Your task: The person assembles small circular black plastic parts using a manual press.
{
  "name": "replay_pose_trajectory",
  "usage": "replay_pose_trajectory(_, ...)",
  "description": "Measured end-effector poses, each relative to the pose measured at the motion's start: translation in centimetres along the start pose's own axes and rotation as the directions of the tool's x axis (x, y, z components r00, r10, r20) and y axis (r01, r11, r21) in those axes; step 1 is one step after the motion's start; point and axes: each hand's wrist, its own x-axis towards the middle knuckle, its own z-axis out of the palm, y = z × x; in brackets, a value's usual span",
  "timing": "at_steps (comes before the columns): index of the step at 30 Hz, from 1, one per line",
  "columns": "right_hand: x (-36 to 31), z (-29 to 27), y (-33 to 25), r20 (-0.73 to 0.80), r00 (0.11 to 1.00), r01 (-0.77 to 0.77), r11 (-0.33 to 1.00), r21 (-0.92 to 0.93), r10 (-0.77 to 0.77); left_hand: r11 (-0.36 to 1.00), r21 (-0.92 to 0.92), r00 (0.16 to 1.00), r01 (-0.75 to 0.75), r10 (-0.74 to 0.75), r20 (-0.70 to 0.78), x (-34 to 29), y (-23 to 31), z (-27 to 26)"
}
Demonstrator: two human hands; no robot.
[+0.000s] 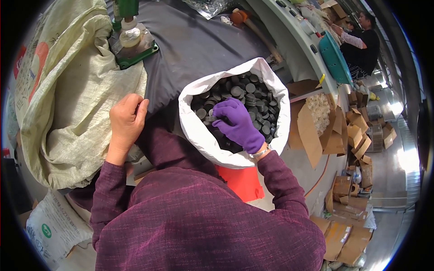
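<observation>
My right hand (pixel 237 124), in a purple glove, reaches into a white sack (pixel 192 115) filled with small black round discs (pixel 257 106). Its fingers curl down around some of the discs, and their tips are partly hidden. Bare and closed, my left hand (pixel 128 119) has its thumb pressed against bent fingers. What it may hold is hidden. It is over the edge of a large pale yellow woven sack (pixel 83 104). Beyond that hand is a green metal hand press (pixel 138 56), standing on the dark-covered table (pixel 190 40).
A hammer-like tool with a wooden handle (pixel 264 38) lies at the table's far right. Cardboard boxes (pixel 341 131) crowd the right side. Another person (pixel 364 45) works at the far right by a teal basin (pixel 334 58). A printed white sack (pixel 56 226) lies low left.
</observation>
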Motion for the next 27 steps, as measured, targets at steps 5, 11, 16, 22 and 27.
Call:
replay_pose_trajectory(5, -0.4, -1.0, -0.5, -0.083, 0.995, -0.042, 0.993, 0.113, 0.051, 1.000, -0.019, 1.000, 0.015, -0.015, 0.006, 0.0, 0.1, 0.0)
replay_pose_trajectory(11, -1.0, -1.6, -2.6, 0.041, 0.894, -0.370, 0.683, 0.630, 0.447, 1.000, -0.026, 1.000, 0.013, -0.013, -0.004, 0.0, 0.1, -0.1)
replay_pose_trajectory(16, -1.4, -2.4, -2.8, 0.072, 0.861, -0.392, 0.568, 0.724, 0.503, 1.000, -0.011, 1.000, 0.008, -0.008, -0.001, 0.0, 0.2, -0.1)
replay_pose_trajectory(22, -1.8, -2.0, -1.6, 0.105, 0.860, -0.161, 0.071, 0.984, 0.499, 1.000, -0.004, 1.000, 0.012, -0.012, 0.004, 0.1, 0.3, 0.1)
replay_pose_trajectory(27, -1.8, -1.9, -1.5, 0.108, 0.784, -0.113, -0.029, 0.993, 0.612, 1.000, -0.009, 1.000, 0.010, -0.010, -0.006, 0.0, 0.0, -0.1)
